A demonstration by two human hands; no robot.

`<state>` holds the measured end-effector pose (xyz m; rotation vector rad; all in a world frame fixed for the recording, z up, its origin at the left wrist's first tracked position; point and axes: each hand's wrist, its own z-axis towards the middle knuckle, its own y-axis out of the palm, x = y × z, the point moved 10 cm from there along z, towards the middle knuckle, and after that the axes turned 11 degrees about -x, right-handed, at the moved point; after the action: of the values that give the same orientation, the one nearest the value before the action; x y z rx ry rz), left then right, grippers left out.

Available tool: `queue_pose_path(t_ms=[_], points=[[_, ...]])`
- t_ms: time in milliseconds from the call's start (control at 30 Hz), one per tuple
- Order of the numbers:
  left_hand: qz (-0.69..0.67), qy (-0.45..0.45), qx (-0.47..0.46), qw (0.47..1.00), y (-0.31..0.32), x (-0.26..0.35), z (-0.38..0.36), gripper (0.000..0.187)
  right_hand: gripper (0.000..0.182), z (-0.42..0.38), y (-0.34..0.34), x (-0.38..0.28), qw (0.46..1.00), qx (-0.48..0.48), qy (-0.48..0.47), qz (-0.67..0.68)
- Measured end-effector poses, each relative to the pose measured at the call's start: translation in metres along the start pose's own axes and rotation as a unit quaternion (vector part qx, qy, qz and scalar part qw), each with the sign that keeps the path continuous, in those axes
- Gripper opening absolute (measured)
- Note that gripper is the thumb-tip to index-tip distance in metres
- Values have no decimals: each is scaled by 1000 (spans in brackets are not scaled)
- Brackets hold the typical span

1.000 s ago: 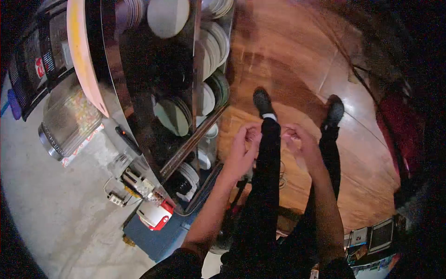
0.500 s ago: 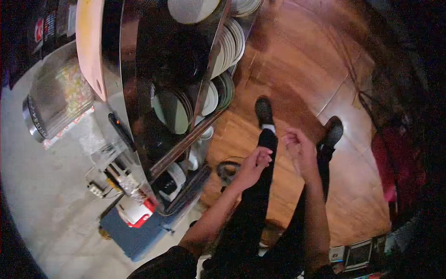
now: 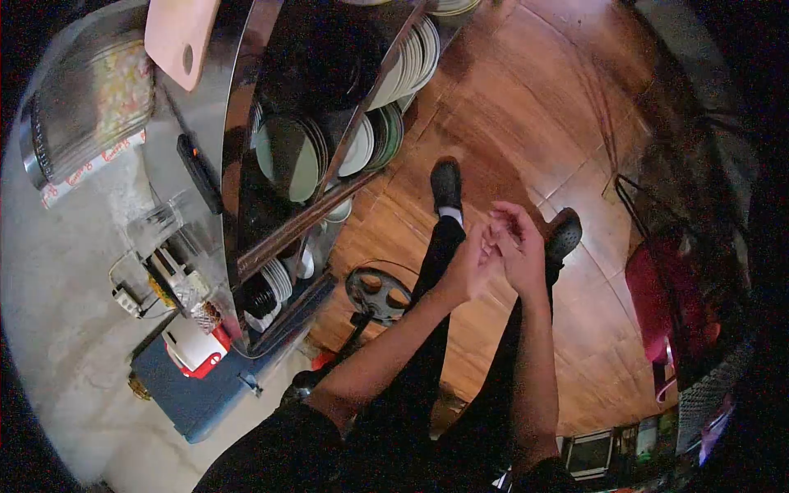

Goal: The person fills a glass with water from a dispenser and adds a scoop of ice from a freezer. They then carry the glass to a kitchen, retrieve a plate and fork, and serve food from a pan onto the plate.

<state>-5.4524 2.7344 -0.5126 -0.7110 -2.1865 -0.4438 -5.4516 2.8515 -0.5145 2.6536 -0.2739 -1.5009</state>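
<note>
In front of my legs, my left hand (image 3: 468, 264) and my right hand (image 3: 523, 253) meet at the fingers above the tiled floor. Both hands look open. The right fingers are bent and slightly apart, and they partly cover the left fingertips. I can make out no object between them. Below the hands are my dark shoes, the left shoe (image 3: 446, 185) and the right shoe (image 3: 564, 233).
To the left stands a dark shelf (image 3: 288, 226) with stacked plates (image 3: 415, 62) and bowls. Beyond it, a pale surface (image 3: 74, 271) bears a lidded container (image 3: 99, 107), a pink cutting board (image 3: 182, 37) and a red-and-white box (image 3: 193, 349). A black wheel-like object (image 3: 378, 294) is near my left leg.
My hands were apart and have come together, fingers touching. The view has shifted, so the shelf and surface appear farther left and higher.
</note>
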Motion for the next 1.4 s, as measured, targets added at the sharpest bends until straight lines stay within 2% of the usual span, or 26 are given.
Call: queue_pose_path(t_ms=[33,67,100,133,167,200,233,300,367,400,467,500,533,567,600,667,700,733,800,1000,1033,1067,1133,1167,1300,1400], points=[[60,-5,21,998,-9,-1,6,17,26,-1,-1,0,1000,2,-5,-5],[234,60,51,969,-27,-1,22,13,26,-2,-6,1,1000,13,4,-16],[396,130,86,905,-39,6,45,12,26,-1,-16,1,999,28,9,-30],[162,110,125,973,-66,44,68,17,26,-3,-23,7,998,37,-5,-41],[-81,78,152,982,-90,75,91,31,25,-7,-26,28,999,37,17,2],[-14,148,169,974,-120,110,126,37,25,-14,-28,40,997,35,41,47],[75,129,99,984,-156,118,178,42,25,-20,-33,35,998,35,34,41],[-126,95,190,969,-191,145,223,52,24,-30,-36,35,994,17,70,77],[-245,50,179,952,-208,155,265,57,24,-41,-38,37,992,16,80,96],[-209,59,194,957,-219,163,279,59,25,-44,-40,45,988,19,96,122],[-343,43,113,931,-243,151,323,58,26,-54,-42,58,992,23,83,96],[-340,49,115,932,-248,158,324,58,26,-58,-43,71,993,24,92,72],[-352,66,154,921,-258,163,325,59,26,-55,-44,70,994,25,99,47],[-366,80,191,907,-265,165,328,61,25,-59,-40,71,988,14,124,90],[-367,79,189,908,-264,164,331,61,25,-62,-42,75,988,16,124,89],[-357,96,219,903,-290,140,347,42,24,-64,-40,86,986,15,122,112],[-401,85,223,885,-304,123,362,33,24,-66,-38,88,985,10,134,104],[-400,83,224,885,-299,125,356,33,24,-69,-38,95,985,10,136,105],[-376,138,280,873,-290,146,327,42,22,-72,-39,107,988,-9,125,90],[-384,179,278,862,-284,168,291,56,20,-73,-50,79,983,-19,152,103],[-395,138,291,861,-295,153,296,61,20,-73,-52,82,983,-18,151,102],[-395,139,289,861,-293,152,295,61,21,-75,-55,90,985,-15,154,73],[-340,202,359,845,-299,156,273,70,21,-78,-62,100,987,-9,155,42],[-330,175,390,842,-300,155,268,76,22,-80,-65,103,988,-5,152,22],[-278,205,405,846,-325,149,272,76,22,-91,-67,108,986,-5,165,33],[-315,220,370,846,-293,170,253,74,23,-100,-65,117,982,-2,173,79]])
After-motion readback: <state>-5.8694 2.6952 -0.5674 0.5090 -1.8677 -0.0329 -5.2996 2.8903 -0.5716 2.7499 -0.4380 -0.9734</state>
